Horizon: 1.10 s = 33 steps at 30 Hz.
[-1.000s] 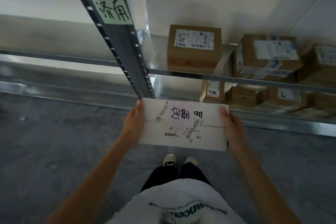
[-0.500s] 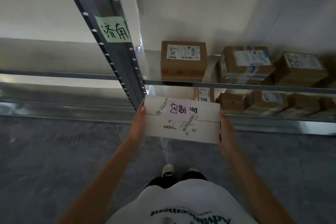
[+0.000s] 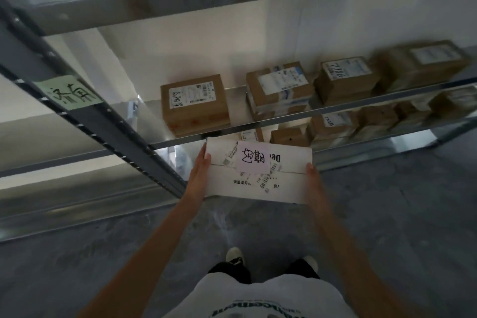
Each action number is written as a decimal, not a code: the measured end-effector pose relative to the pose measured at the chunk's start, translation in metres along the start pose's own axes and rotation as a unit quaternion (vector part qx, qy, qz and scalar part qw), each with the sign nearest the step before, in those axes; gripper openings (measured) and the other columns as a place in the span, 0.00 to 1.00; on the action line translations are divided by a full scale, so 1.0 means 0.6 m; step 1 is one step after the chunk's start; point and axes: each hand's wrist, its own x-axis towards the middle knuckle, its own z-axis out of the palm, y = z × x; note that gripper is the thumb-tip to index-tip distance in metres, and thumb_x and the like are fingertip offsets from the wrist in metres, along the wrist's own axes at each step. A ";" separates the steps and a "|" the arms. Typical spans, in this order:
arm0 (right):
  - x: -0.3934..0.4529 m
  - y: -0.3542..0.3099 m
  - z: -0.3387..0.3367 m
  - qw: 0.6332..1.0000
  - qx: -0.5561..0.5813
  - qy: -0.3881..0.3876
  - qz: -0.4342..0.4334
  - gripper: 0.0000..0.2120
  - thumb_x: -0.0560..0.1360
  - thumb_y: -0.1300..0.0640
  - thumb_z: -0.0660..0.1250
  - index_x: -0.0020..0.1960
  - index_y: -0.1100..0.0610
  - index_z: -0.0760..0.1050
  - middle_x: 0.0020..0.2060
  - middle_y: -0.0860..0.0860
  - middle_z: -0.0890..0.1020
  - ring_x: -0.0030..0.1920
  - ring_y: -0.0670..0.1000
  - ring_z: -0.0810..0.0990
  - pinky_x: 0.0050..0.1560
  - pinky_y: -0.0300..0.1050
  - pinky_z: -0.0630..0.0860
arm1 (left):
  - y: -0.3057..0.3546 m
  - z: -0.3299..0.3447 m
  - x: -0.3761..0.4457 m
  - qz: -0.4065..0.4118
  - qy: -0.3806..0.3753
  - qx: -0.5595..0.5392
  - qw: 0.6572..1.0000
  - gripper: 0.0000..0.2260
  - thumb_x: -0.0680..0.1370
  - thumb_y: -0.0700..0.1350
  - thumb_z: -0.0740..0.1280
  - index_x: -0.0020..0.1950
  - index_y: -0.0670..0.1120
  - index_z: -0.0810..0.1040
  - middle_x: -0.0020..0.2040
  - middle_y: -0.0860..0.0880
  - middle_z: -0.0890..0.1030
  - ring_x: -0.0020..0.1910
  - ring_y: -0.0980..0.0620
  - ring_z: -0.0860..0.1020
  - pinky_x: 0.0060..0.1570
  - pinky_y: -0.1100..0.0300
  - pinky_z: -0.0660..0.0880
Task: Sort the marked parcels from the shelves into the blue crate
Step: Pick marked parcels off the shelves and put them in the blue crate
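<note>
I hold a flat white parcel (image 3: 281, 183) level in front of me, just below the shelf edge. A pink note with black handwriting is stuck on its top among barcode stickers. My left hand (image 3: 200, 175) grips its left side and my right hand (image 3: 313, 181) grips its right side, with the fingers of both mostly hidden under the parcel. No blue crate is in view.
A metal shelf (image 3: 335, 108) carries several brown cardboard parcels, the nearest (image 3: 193, 103) just beyond the white one; more sit on the lower shelf (image 3: 333, 124). A grey upright post (image 3: 108, 124) with a green handwritten note (image 3: 69, 94) slants at left. Grey floor and my shoes lie below.
The view has tilted upward and swung, so the shelves and more brown parcels at right come into sight. The white parcel stays held in both hands, slightly higher against the shelf edge.
</note>
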 end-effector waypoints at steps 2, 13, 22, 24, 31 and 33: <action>0.015 -0.009 -0.047 1.000 0.006 0.025 -0.008 0.23 0.82 0.44 0.53 0.70 0.56 0.69 0.63 0.58 0.78 0.58 0.56 0.78 0.56 0.50 0.75 | 0.013 0.056 0.011 0.000 -0.014 0.011 1.000 0.21 0.82 0.56 0.52 0.76 0.57 0.60 0.63 0.52 0.76 0.55 0.56 0.78 0.50 0.64 0.75; 0.121 -0.063 -0.384 0.987 0.054 0.149 -0.017 0.23 0.81 0.41 0.55 0.70 0.52 0.70 0.61 0.55 0.79 0.56 0.54 0.79 0.44 0.50 0.80 | 0.057 0.460 0.072 0.025 -0.108 0.047 0.993 0.18 0.83 0.52 0.54 0.74 0.57 0.62 0.64 0.51 0.73 0.54 0.56 0.76 0.55 0.61 0.74; 0.198 -0.083 -0.652 0.963 0.096 0.251 -0.022 0.21 0.82 0.43 0.55 0.68 0.52 0.71 0.60 0.54 0.78 0.57 0.55 0.79 0.51 0.50 0.77 | 0.082 0.783 0.116 0.042 -0.184 0.171 0.967 0.20 0.82 0.50 0.58 0.74 0.56 0.62 0.52 0.58 0.71 0.41 0.64 0.74 0.32 0.70 0.69; 0.218 -0.084 -0.705 0.953 0.112 0.281 -0.017 0.21 0.82 0.43 0.55 0.68 0.53 0.71 0.62 0.56 0.78 0.61 0.58 0.77 0.63 0.58 0.74 | 0.088 0.850 0.129 0.059 -0.206 0.191 0.958 0.22 0.81 0.48 0.59 0.75 0.54 0.61 0.55 0.55 0.71 0.44 0.63 0.72 0.37 0.68 0.66; 0.289 -0.097 -0.866 0.925 0.138 0.354 -0.001 0.20 0.83 0.43 0.53 0.66 0.53 0.72 0.61 0.53 0.77 0.57 0.50 0.78 0.61 0.50 0.75 | 0.107 1.081 0.175 0.072 -0.299 0.195 0.932 0.18 0.81 0.42 0.61 0.71 0.49 0.66 0.52 0.54 0.74 0.43 0.65 0.73 0.33 0.76 0.69; 0.311 -0.099 -0.912 0.911 0.140 0.388 -0.005 0.16 0.83 0.44 0.53 0.62 0.50 0.73 0.53 0.46 0.73 0.44 0.33 0.76 0.45 0.30 0.73 | 0.114 1.152 0.186 0.083 -0.332 0.193 0.920 0.17 0.80 0.40 0.60 0.69 0.51 0.67 0.50 0.58 0.75 0.43 0.67 0.73 0.33 0.77 0.70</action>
